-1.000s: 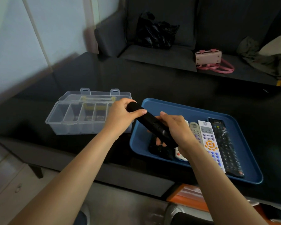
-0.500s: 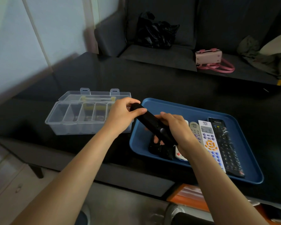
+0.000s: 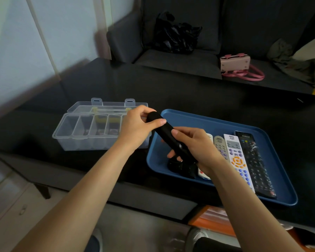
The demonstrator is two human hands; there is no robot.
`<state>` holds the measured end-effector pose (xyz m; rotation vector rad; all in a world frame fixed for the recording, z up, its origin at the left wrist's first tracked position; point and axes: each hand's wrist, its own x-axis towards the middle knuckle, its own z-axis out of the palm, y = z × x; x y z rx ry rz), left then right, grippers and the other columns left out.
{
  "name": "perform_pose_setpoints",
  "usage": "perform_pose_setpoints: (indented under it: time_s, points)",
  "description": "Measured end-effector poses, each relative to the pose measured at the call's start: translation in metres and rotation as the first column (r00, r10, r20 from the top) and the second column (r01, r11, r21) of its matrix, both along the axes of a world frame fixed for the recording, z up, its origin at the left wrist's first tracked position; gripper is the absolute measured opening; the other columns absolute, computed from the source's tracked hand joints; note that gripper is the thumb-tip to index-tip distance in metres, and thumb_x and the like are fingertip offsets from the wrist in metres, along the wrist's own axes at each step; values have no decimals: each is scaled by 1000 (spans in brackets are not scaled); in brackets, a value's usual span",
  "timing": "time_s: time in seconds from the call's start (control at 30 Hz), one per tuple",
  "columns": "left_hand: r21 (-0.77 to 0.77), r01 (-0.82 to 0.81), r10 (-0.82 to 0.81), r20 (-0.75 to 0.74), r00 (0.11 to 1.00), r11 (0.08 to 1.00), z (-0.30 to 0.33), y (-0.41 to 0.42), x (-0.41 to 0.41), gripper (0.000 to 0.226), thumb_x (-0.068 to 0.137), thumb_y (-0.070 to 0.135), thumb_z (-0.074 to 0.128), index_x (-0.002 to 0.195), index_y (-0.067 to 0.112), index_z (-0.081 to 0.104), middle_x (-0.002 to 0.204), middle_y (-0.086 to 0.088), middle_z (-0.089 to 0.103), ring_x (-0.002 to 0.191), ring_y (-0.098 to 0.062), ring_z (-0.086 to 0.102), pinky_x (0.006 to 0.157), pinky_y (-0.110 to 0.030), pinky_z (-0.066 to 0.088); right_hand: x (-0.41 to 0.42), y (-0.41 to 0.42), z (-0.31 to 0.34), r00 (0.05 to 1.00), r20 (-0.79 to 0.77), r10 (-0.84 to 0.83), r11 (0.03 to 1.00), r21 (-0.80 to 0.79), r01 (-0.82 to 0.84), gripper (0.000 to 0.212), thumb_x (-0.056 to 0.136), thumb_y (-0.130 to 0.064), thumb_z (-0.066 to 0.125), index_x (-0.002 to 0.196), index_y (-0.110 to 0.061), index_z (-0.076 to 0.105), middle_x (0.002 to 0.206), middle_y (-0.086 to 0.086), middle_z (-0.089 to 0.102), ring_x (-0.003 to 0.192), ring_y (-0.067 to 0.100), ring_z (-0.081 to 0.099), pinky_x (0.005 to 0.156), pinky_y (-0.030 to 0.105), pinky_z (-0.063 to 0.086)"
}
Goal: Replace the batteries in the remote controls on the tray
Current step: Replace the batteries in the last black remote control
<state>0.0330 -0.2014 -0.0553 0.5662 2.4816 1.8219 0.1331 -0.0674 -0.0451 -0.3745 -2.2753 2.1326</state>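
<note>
Storage box [image 3: 91, 130]: clear, smooth plastic. Tray [image 3: 207, 122]: blue, matt, probably plastic. Held remote [image 3: 166, 133]: matt black. Table [image 3: 171, 91]: dark and glossy. Sofa [image 3: 180, 60]: grey cloth. Bag [image 3: 176, 36]: glossy black plastic.

Single head-worn view, facing forward and down, close over table [image 3: 189, 91]

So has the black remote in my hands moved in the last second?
Barely. The black remote is in both hands above the blue tray; its far end has slid slightly right, away from the clear box and toward the tray's corner.
</note>
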Motion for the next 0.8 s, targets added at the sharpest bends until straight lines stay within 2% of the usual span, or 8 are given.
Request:
perform_pose_setpoints:
  time_s: [0.17, 0.27, 0.43, 0.57, 0.7, 0.8]
  points:
    - [81, 13, -19, 76, 997, 997, 3, -6, -4, 17, 73, 16, 77, 85, 18, 65, 86, 6, 67, 77, 2, 60, 68, -8, 45, -1, -2, 0, 999, 27, 43, 998, -44, -41, 22, 99, -17, 47, 112, -11, 64, 95, 6, 74, 60, 18, 66, 47, 22, 52]
    - [119, -3, -8, 89, 996, 993, 3, -7, -5, 17, 75, 13, 75, 89, 14, 65, 84, 4, 66, 74, 2, 60, 65, -5, 45, -1, -4, 0, 998, 39, 53, 997, -63, -50, 25, 99, -20, 47, 110, -7, 65, 97, 7, 74, 61, 18, 66, 48, 22, 52]
    - [65, -26, 25, 26, 999, 998, 1, -4, -3, 22, 75, 19, 76, 93, 14, 64, 84, 11, 64, 78, 3, 58, 66, -4, 45, 0, -2, -2, 999, 10, 41, 998, -58, -40, 25, 98, -16, 48, 112, -3, 64, 99, 10, 73, 59, 18, 61, 46, 21, 48]
    - [64, 0, 1, -15, 1000, 998, -1, 1, 1, 22, 77, 19, 74, 92, 15, 59, 89, 8, 64, 79, 2, 59, 67, -3, 43, -1, -4, -3, 1000, -6, -24, 999, -47, 24, 21, 96, -17, 52, 106, -5, 67, 98, 11, 73, 56, 18, 60, 45, 21, 48]
    - [-3, 50, -50, -55, 997, 999, -2, 0, 2, 21, 78, 24, 73, 92, 18, 58, 94, 4, 66, 84, -5, 62, 75, -17, 48, -2, -8, -2, 996, 26, -81, 995, -55, 82, 28, 95, -28, 54, 100, -5, 69, 98, 14, 72, 51, 17, 59, 42, 22, 46]
    - [-67, 33, -40, -111, 993, 997, -4, 1, 3, 23, 78, 27, 73, 93, 18, 58, 95, 3, 66, 88, -7, 62, 80, -21, 49, -2, -9, 1, 990, 65, -122, 984, -122, 129, 39, 99, -34, 45, 101, -1, 66, 92, 15, 73, 48, 19, 56, 39, 25, 42]
